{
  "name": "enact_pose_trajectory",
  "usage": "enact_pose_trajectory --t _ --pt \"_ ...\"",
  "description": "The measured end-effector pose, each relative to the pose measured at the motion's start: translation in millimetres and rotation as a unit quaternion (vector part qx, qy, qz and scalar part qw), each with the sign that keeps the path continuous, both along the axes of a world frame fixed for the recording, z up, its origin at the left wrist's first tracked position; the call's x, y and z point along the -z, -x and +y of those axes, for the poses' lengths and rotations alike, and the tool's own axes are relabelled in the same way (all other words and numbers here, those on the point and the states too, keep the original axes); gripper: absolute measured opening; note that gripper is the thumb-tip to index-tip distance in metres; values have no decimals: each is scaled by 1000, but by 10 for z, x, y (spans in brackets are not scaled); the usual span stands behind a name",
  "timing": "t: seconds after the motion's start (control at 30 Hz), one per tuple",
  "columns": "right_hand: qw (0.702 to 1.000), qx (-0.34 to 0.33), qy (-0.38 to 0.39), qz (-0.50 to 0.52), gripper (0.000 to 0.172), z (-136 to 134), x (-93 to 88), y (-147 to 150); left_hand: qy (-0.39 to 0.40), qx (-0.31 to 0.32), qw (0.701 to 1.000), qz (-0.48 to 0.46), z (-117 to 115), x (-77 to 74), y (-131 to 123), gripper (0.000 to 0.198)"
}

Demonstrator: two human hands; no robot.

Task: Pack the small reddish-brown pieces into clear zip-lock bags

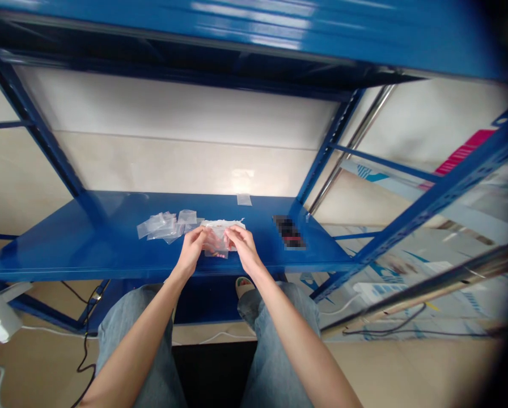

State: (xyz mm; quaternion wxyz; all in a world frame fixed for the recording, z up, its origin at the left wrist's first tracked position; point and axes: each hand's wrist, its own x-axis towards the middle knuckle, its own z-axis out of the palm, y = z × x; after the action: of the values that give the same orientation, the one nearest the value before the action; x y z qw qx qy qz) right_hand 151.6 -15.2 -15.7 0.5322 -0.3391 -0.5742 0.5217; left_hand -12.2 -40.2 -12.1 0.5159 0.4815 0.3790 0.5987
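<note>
Clear bag (217,240), overlapping near edge of white sheet (232,223), held at opposite sides by left hand (195,242) and right hand (242,242), both in narrow pinches; looks light, limp, slippery, likely best gripped by edges.

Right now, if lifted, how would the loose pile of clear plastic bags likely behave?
The pile of clear plastic bags would probably feel light and floppy, since its sheets look thin and see-through. It may well slide apart, as the pieces overlap at odd angles. Rolling seems unlikely, because it lies low and spread out on the blue metal shelf.
</note>
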Motion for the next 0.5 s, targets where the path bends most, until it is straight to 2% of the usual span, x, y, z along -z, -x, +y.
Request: enact_pose_trajectory --t 0.27,0.4,0.5 --pt "999 24 -18 28 32 20 -54 15 -29 -43 997 -49 104 2 -58 35" --pt "999 21 -22 31 30 -95 -66 62 -55 -65 995 -56 55 -59 -45 31" --pt "998 47 -17 40 32 -155 -58 54 -64 -64 995 -32 -22 -72 -64 33"
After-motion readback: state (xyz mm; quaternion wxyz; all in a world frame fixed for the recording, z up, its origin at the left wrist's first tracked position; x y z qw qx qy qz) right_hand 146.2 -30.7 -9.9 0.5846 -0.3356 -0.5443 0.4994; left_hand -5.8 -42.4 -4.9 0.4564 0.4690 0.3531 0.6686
